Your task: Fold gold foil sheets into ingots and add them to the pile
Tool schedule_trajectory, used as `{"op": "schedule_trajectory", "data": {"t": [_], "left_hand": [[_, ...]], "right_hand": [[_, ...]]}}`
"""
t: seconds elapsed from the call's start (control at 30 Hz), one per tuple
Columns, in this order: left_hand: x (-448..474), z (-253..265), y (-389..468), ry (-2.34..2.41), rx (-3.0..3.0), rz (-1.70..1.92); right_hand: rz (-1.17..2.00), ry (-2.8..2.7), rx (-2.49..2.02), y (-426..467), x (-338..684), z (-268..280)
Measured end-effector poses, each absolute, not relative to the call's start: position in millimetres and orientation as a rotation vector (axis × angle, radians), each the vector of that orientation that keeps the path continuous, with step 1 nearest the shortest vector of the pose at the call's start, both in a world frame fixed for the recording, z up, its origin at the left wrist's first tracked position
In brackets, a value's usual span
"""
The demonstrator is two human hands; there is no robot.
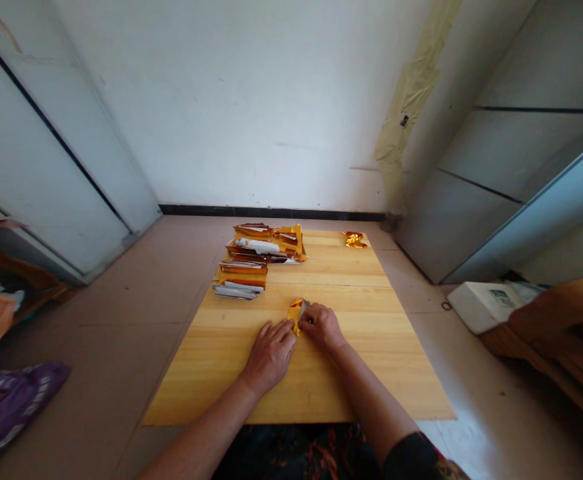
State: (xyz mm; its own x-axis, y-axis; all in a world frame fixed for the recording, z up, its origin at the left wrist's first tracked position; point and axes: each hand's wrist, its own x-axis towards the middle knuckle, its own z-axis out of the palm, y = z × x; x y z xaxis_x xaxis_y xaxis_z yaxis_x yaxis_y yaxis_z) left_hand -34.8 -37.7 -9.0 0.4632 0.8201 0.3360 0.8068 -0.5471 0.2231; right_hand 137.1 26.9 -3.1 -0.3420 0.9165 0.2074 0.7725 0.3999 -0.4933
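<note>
Foil (295, 312) near bench (366, 390) centre; folded pile (244, 270) at 11 o'clock. Left hand (271, 352) at 7, flattish, fingers extended, tips on foil edge; right hand (324, 327) at 4, curled, seemingly pinching opposite edge. Likely light, slick, crease-prone; grip edges gently.

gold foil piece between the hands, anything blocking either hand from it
Nothing visible: the left hand and right hand both touch the gold foil piece. The foil-and-paper stacks lie farther back at left, the crumpled foil at far right, clear of both hands.
</note>
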Motion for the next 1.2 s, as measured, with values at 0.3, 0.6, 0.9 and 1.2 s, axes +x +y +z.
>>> {"op": "schedule_trajectory", "data": {"t": [0.3,0.6,0.9,1.2], "left_hand": [[-35.1,-8.7,-38.1,1.469,2.621,0.651],[-34.8,-10.1,-38.1,1.486,2.701,0.649],[-32.8,-7.2,-39.2,1.494,2.703,0.662],[-28.8,-7.5,-38.5,1.537,2.674,0.644]], "right_hand": [[0.453,-2.218,-1.425,25.7,138.0,-3.7],[0.4,-2.209,-1.429,23.5,136.7,-1.8],[0.388,-2.121,-1.454,22.7,134.3,-7.8],[0.343,-2.14,-1.467,22.2,132.9,-9.4]]}}
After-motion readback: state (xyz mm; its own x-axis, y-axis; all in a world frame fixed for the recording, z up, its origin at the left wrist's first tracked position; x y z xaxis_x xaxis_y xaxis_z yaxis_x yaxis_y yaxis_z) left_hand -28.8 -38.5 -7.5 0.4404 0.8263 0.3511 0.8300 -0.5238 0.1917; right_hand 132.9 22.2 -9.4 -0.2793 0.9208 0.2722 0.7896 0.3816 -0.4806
